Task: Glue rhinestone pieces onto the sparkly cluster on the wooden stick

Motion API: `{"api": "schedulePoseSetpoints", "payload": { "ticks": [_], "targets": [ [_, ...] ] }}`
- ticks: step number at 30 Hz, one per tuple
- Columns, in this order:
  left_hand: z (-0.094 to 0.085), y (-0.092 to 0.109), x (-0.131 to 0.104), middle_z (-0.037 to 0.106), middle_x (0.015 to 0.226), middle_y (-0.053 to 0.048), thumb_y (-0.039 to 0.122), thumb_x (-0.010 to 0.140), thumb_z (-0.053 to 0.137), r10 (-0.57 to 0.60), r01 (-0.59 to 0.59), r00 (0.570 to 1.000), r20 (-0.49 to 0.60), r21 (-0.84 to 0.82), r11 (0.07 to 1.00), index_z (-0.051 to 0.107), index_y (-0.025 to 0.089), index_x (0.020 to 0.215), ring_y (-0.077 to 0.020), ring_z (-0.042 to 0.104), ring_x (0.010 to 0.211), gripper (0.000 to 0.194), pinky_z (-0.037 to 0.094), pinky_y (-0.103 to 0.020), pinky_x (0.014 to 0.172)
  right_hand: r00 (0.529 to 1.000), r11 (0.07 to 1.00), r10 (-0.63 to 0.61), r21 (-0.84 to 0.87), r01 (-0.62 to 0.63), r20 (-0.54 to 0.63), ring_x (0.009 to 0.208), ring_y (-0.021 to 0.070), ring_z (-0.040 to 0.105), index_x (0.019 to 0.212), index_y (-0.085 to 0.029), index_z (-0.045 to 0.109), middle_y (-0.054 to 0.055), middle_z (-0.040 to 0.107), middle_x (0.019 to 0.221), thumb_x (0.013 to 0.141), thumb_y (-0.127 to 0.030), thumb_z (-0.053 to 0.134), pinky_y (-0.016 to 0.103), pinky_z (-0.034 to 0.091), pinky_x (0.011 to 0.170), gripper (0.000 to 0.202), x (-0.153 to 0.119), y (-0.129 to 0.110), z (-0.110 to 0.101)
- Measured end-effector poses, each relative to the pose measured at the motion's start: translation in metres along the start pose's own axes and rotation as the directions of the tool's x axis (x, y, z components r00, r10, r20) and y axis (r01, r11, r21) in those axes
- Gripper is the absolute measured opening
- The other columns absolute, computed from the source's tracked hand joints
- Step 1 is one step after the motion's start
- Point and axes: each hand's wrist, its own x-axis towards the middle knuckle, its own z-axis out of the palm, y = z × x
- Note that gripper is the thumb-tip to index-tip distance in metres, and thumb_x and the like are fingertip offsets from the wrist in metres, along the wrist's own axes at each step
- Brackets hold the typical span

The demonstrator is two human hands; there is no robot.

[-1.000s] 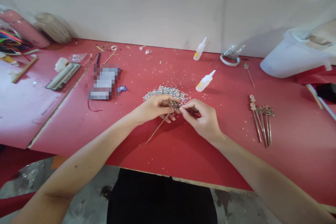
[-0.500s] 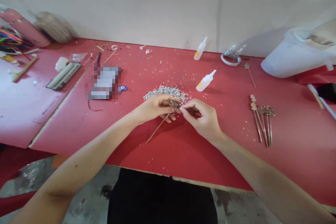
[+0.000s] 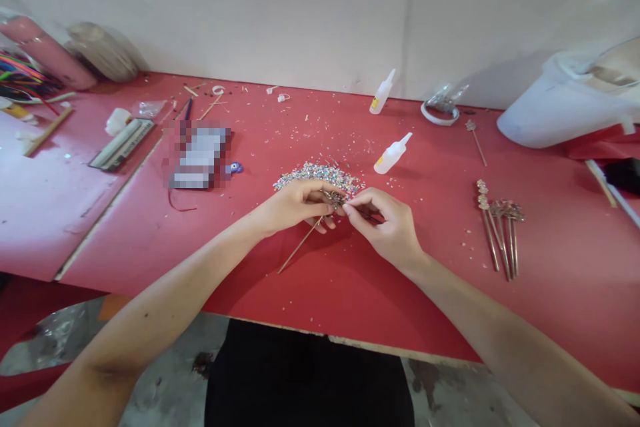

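My left hand is closed around the ornate head of a metal hair stick. The thin shaft slants down and to the left, out from under the fingers. My right hand is pinched, its thumb and forefinger tips right at the ornament. A dark thin shape shows beneath those fingers, but what they hold is too small to make out. Just behind both hands lies a heap of small multicoloured rhinestones, partly covered by the left hand.
Two white glue bottles stand beyond my right hand. More hair sticks lie on the red table at right, near a white bucket and a white ring-shaped holder. A pixelated phone-like object is at left.
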Motion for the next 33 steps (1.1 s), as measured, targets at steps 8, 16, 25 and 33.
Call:
{"api": "schedulePoseSetpoints", "payload": {
  "ticks": [8, 16, 25, 33],
  "targets": [
    [0.0, -0.0005, 0.0001, 0.071, 0.088, -0.007, 0.013, 0.083, 0.061, -0.002, 0.002, 1.0, 0.002, -0.004, 1.0, 0.059, 0.013, 0.115, -0.0125, 0.068, 0.069, 0.032, 0.06, -0.028, 0.066, 1.0, 1.0, 0.012, 0.004, -0.012, 0.008, 0.064, 0.0139, 0.059, 0.078, -0.022, 0.06, 0.002, 0.065, 0.075, 0.086, -0.026, 0.06, 0.028, 0.048, 0.059, 0.009, 0.0, -0.0002, -0.0002],
    [0.0002, 0.0002, -0.0005, 0.071, 0.085, -0.006, 0.013, 0.083, 0.061, -0.006, 0.006, 1.0, -0.005, -0.001, 1.0, 0.06, 0.013, 0.114, -0.014, 0.068, 0.069, 0.031, 0.06, -0.031, 0.067, 1.0, 1.0, 0.001, -0.001, -0.001, -0.001, 0.063, 0.0134, 0.058, 0.078, -0.021, 0.06, 0.002, 0.064, 0.074, 0.086, -0.024, 0.06, 0.028, 0.047, 0.058, 0.008, -0.0003, -0.0001, -0.0002],
    [-0.0002, 0.0006, -0.0009, 0.071, 0.083, -0.006, 0.011, 0.083, 0.061, 0.001, -0.001, 1.0, -0.012, -0.01, 1.0, 0.06, 0.013, 0.115, -0.0145, 0.069, 0.069, 0.032, 0.06, -0.032, 0.067, 1.0, 1.0, 0.004, 0.003, -0.004, 0.0, 0.064, 0.0134, 0.058, 0.079, -0.021, 0.06, 0.002, 0.063, 0.075, 0.085, -0.021, 0.061, 0.028, 0.047, 0.059, 0.006, -0.0008, 0.001, 0.0002],
    [-0.0001, 0.0006, -0.0005, 0.07, 0.081, -0.005, 0.01, 0.083, 0.06, 0.014, -0.014, 1.0, -0.011, -0.001, 1.0, 0.06, 0.012, 0.115, -0.0146, 0.069, 0.069, 0.032, 0.06, -0.032, 0.066, 1.0, 1.0, 0.0, 0.0, 0.0, 0.005, 0.064, 0.0135, 0.059, 0.079, -0.021, 0.06, 0.002, 0.064, 0.076, 0.085, -0.021, 0.061, 0.027, 0.048, 0.059, 0.006, -0.0008, 0.001, 0.0001]
  ]
}}
